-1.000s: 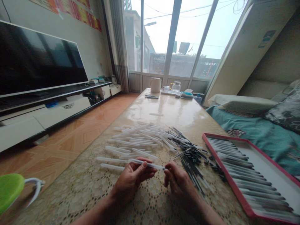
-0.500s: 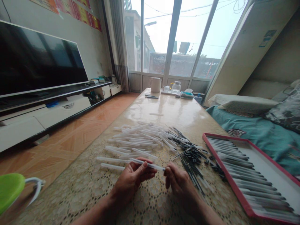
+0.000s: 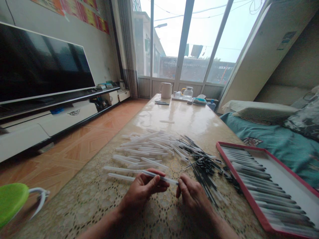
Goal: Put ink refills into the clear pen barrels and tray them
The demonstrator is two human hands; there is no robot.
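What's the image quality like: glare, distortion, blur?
Head view: the window glass is blown out near white; glare streaks the glossy tabletop. Head view: wide-angle distortion skews the TV. Head view: the left hand, right hand and plastic tube show no heavy blur.

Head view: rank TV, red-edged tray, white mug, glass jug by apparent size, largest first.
1. TV and red-edged tray: similar in frame, but the tray is much nearer, so unranked.
2. White mug and glass jug: look alike, so unranked.
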